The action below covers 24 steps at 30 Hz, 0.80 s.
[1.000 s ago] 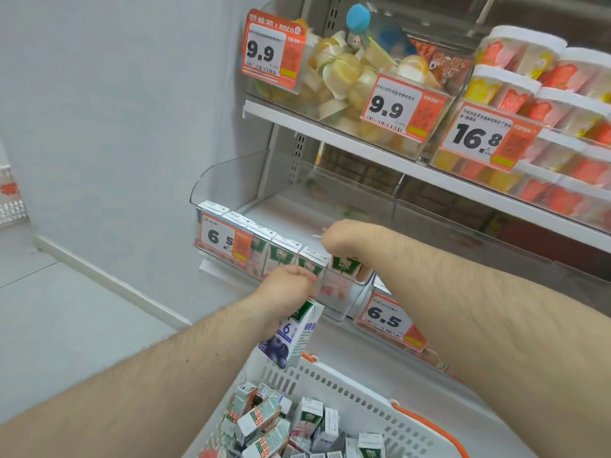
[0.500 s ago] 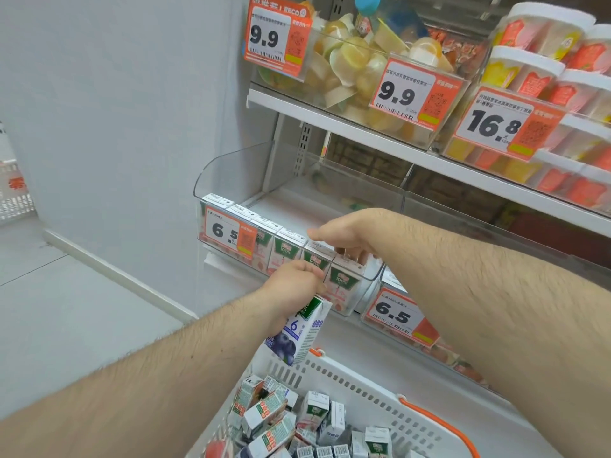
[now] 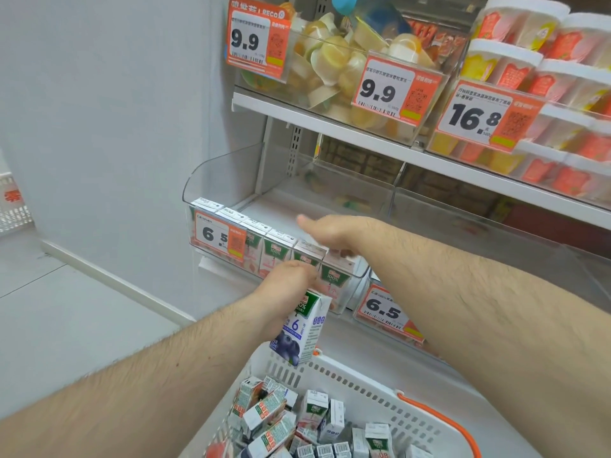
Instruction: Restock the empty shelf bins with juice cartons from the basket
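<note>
The right hand (image 3: 325,231) had let go of the last carton (image 3: 335,276) at the row's 3 o'clock end and lifted, relaxed, while the left hand (image 3: 291,276) gripped a blueberry carton (image 3: 302,328), likely next.

Green-topped white juice cartons (image 3: 281,249) are lined upright along the clear plastic shelf bin's (image 3: 224,166) front; more lie jumbled in the white slotted basket (image 3: 380,391) below it.

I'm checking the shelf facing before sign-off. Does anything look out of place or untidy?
The shelf row stands upright and even. The only untidy part is the white basket, where cartons lie jumbled at all angles. The left hand holds a blueberry carton tilted.
</note>
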{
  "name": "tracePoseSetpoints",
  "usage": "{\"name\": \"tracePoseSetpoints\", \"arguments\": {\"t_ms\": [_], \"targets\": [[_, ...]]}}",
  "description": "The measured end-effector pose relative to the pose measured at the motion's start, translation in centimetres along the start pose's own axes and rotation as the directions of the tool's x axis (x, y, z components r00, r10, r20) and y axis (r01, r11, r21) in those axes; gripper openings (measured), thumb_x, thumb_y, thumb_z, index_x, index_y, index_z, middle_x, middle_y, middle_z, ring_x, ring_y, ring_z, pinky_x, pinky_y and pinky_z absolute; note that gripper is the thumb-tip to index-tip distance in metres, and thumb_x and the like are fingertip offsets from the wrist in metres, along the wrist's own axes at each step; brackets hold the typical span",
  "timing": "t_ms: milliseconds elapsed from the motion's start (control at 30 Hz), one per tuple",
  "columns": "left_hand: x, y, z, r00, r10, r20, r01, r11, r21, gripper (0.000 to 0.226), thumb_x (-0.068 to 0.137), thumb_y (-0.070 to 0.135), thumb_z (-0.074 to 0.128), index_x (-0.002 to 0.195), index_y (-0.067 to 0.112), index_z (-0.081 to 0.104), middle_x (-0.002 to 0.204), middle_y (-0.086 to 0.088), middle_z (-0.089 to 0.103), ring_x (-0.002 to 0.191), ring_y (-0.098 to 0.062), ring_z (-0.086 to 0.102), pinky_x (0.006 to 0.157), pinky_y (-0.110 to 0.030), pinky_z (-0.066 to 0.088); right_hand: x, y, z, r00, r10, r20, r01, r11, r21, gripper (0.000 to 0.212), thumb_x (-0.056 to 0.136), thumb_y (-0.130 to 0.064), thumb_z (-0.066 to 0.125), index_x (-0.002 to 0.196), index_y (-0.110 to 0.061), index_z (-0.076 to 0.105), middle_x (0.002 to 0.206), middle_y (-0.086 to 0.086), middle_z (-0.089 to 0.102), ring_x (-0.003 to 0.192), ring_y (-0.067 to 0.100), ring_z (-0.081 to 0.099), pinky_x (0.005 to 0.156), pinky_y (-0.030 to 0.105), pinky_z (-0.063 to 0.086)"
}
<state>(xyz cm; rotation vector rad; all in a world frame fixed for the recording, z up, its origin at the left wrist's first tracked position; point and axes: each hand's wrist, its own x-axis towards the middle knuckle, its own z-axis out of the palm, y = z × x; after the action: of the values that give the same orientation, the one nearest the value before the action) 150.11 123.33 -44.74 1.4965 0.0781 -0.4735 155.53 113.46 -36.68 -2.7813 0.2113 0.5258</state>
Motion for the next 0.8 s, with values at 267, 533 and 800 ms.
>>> {"name": "tracePoseSetpoints", "arguments": {"t_ms": [267,533,800], "targets": [[-0.7,-0.1,2.2,0.982,0.184,-0.046,-0.19,0.95,-0.248,0.054,0.103,0.049,0.026,0.095,0.013,0.066,0.071,-0.006,0.065,0.071,-0.03,0.06,0.068,-0.036,0.048,-9.2,6.5,4.5,0.681,-0.233,-0.694,0.592,0.734,0.334,0.013,0.074,-0.014,0.059,0.082,-0.023,0.065,0.073,-0.008,0.063,0.067,0.012,0.056,0.064,0.031,0.049],[-3.2,-0.1,9.1,0.967,0.253,-0.026,-0.254,0.958,-0.132,0.053,0.104,0.048,0.024,0.089,0.017,0.063,0.082,-0.005,0.069,0.066,-0.018,0.061,0.061,-0.03,0.045,-12.7,13.6,7.2,0.828,-0.154,-0.539,0.388,0.851,0.353,0.035,0.077,-0.034,0.076,0.102,-0.038,0.052,0.083,-0.013,0.057,0.073,0.004,0.055,0.067,0.025,0.047],[-4.8,-3.5,16.1,0.874,0.385,0.295,-0.408,0.913,0.017,0.028,0.096,0.046,0.049,0.102,0.021,0.062,0.096,-0.005,0.07,0.086,-0.017,0.067,0.08,-0.034,0.052,-16.4,23.0,5.2,0.825,0.014,-0.565,0.406,0.68,0.61,0.041,0.078,-0.003,0.078,0.091,-0.035,0.057,0.091,-0.002,0.057,0.071,0.022,0.056,0.078,0.054,0.055]]}}
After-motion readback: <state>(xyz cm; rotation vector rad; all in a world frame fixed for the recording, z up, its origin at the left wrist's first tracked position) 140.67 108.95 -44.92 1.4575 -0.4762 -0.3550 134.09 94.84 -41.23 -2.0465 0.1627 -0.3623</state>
